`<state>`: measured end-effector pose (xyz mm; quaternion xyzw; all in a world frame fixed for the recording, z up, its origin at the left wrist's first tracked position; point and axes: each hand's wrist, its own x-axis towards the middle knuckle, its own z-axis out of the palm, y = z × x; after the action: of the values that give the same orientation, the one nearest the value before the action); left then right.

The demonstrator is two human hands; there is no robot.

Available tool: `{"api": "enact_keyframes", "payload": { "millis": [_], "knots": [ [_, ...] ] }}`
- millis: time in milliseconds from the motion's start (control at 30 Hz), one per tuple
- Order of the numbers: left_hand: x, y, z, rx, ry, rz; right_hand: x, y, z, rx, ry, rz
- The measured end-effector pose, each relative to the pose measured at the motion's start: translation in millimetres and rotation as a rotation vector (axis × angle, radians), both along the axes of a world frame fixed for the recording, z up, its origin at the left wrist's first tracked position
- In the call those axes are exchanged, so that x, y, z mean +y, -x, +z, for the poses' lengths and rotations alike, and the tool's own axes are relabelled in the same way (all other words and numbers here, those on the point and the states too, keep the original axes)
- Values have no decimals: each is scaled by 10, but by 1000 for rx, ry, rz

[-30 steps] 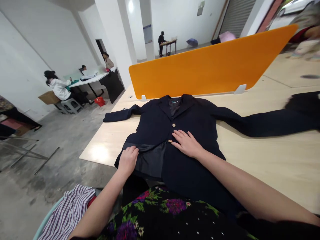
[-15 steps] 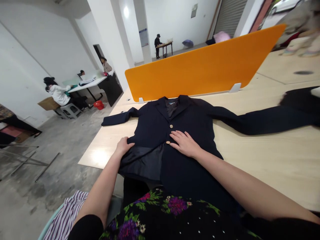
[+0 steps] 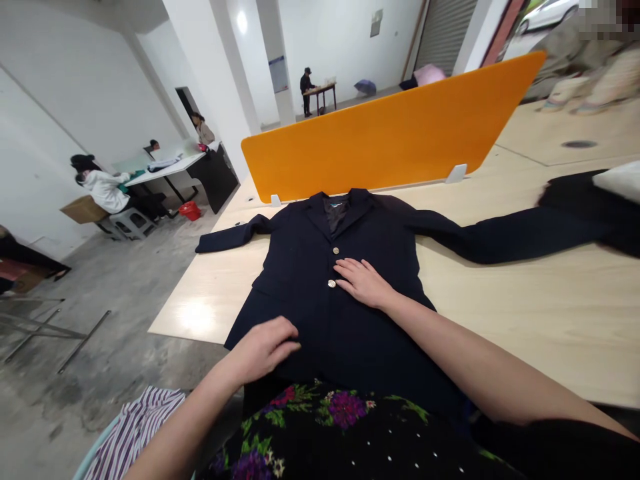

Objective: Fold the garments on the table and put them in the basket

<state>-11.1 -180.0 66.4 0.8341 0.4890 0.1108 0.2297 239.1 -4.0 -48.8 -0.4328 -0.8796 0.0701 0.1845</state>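
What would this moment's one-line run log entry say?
left hand: flat on jacket hem | right hand: flat by lower button | jacket: spread on table

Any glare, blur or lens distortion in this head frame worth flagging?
Head view: wide-angle bending stretches the orange divider and right forearm; glare patch on the table near its left edge; far right corner is smeared and pixelated; jacket and both hands stay sharp.

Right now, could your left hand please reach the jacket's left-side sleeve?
Probably yes: the left hand rests on the blazer's hem, and bare tabletop lies between it and the sleeve.
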Motion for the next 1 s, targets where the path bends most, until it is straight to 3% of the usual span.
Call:
{"api": "enact_keyframes", "payload": {
  "millis": [100,233,367,467,600,733,867,1000],
  "knots": [
    [133,124,-289,41,-266,129,17,-15,52,157,-63,43],
    [229,95,-610,193,-264,43,-93,-35,283,247,-70,136],
    [242,-34,-807,339,-245,52,-568,-69,577,159,147,321],
    [263,-52,-869,344,-261,60,-1079,-67,667,32,201,438],
    [254,21,-865,248,-258,67,-1551,-42,546,-132,113,421],
    [58,130,-820,88,-298,-30,-1655,-76,410,-166,-41,375],
    [-203,196,-845,260,-370,-166,-1693,-95,326,-188,-212,396],
    [-273,193,-956,413,-508,-168,-1751,-93,213,-37,-294,390]
  ]
}}
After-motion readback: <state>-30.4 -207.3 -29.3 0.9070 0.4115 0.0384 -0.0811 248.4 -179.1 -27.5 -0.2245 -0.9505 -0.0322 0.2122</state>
